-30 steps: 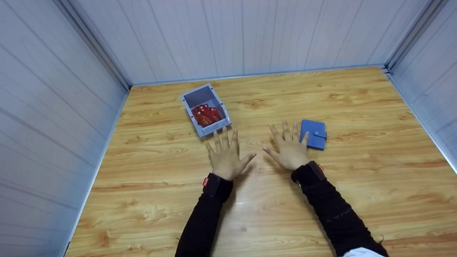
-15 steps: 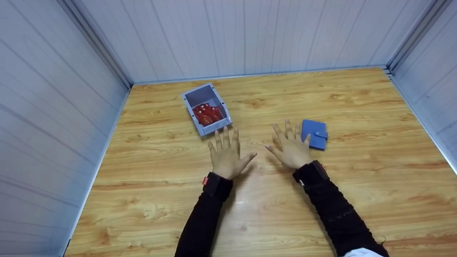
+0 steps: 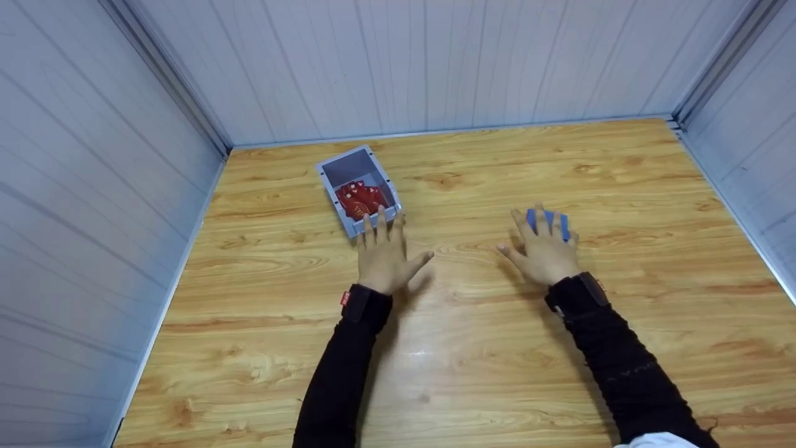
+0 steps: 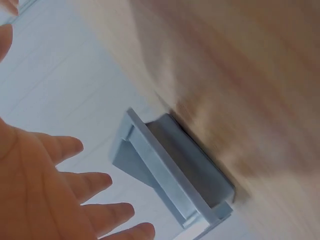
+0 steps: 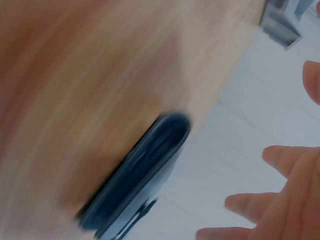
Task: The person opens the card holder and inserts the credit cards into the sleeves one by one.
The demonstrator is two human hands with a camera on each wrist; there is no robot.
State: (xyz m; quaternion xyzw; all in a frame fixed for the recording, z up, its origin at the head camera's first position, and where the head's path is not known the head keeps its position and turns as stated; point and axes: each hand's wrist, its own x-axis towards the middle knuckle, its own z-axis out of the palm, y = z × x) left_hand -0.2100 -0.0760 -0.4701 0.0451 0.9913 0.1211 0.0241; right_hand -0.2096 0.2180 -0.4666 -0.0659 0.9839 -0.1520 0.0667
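Hovering above the desk (image 3: pixel 472 348), my left fingers (image 3: pixel 382 228) are spread wide by the near end of the grey box (image 3: pixel 346 168), red cards (image 3: pixel 359 198) lying inside — my right fingers (image 3: pixel 542 225), equally wide, hang over the blue wallet (image 3: pixel 532 218), partly hiding it.

The right hand (image 3: pixel 542 254) is now set farther right, and much of the blue wallet (image 5: pixel 140 172), crossed earlier only by the little finger, is hidden beneath its fingers. The left hand (image 3: pixel 382 256) is shifted forward and slightly left; more of the grey box's (image 3: pixel 349 168) near end is covered.
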